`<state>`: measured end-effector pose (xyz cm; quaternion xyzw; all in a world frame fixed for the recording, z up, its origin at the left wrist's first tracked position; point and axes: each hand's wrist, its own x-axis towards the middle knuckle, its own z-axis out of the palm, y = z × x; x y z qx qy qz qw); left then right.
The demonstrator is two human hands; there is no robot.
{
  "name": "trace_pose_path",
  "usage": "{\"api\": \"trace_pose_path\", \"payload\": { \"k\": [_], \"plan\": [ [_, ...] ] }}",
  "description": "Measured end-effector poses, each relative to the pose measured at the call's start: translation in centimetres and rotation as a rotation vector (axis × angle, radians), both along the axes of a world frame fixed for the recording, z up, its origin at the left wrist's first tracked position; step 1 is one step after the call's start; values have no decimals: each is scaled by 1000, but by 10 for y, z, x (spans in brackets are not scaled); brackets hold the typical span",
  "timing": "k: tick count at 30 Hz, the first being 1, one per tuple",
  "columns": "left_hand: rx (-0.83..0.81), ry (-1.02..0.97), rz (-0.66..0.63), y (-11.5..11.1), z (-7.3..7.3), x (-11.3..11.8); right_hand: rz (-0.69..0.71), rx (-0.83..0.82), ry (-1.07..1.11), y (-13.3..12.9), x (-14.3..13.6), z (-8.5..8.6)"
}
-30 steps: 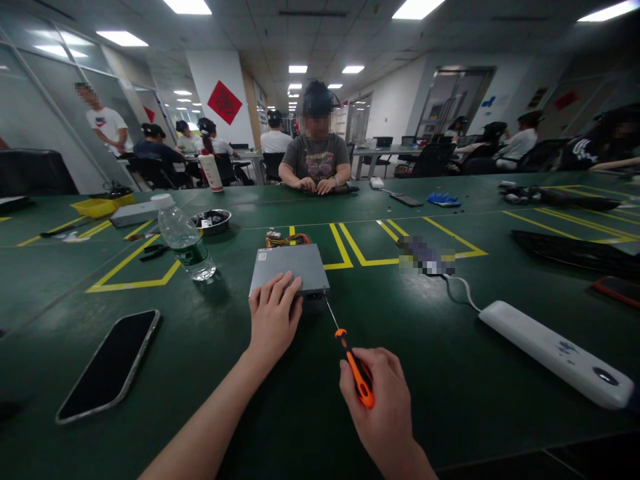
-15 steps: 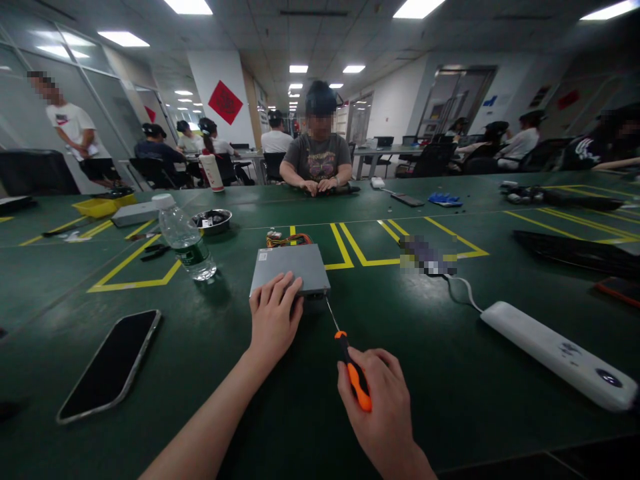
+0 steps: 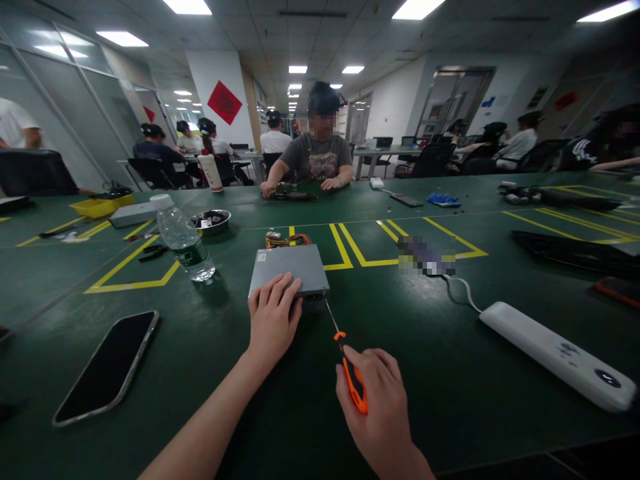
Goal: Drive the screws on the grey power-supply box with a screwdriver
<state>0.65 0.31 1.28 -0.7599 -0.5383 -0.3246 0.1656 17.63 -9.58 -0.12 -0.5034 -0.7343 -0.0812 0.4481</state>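
Several things surround the box (image 3: 280, 259) on the table (image 3: 445, 327): a bottle (image 3: 187, 248) stands to its left, a bowl (image 3: 226, 225) beyond that, a phone (image 3: 107, 367) nearer left, a white device (image 3: 550, 352) off right. Wires (image 3: 295, 239) bunch at the box's far edge. The left hand (image 3: 274, 317) lies on the box's near part, fingers slightly parted. The right hand (image 3: 376, 393) grips the screwdriver (image 3: 355, 385), its shaft reaching the box's near right corner; whether the tip is seated, I cannot tell.
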Motion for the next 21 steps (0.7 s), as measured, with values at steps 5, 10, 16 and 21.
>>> {"api": "trace_pose_path", "payload": {
  "k": [5, 10, 16, 21],
  "plan": [
    [-3, 6, -1, 0, -1, 0, -14, -19, -42, 0, 0, 0],
    [-9, 10, 11, 0, 0, 0, -36, -84, 92, 0, 4, 3],
    [-9, 8, 5, 1, -1, -1, -20, -12, -17, 2, 2, 0],
    [-5, 2, 10, 0, -1, 0, -62, -69, 77, 3, 4, 5]
  ]
}}
